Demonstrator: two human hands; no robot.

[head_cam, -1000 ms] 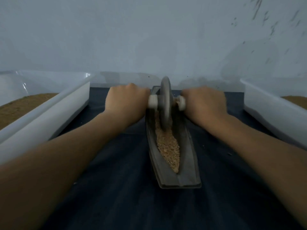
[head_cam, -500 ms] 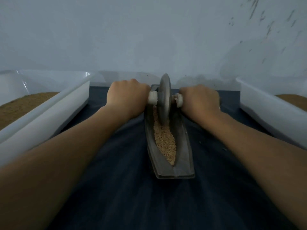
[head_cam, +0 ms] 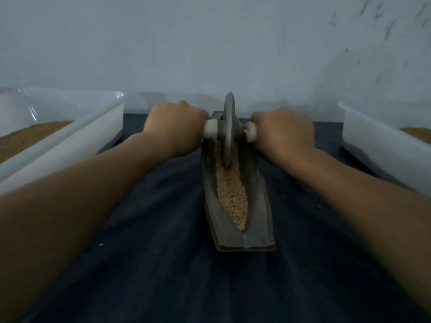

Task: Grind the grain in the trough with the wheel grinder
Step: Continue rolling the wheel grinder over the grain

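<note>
Rolled slightly farther away, the wheel grinder [head_cam: 229,127] sits between left hand [head_cam: 175,127] and right hand [head_cam: 284,131], each clenched round its axle. Uneven pushing may tip it, spilling grain [head_cam: 233,197] from the trough [head_cam: 258,206] between the hands

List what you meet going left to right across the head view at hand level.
left tub → left hand → wheel → right hand → right tub
</note>
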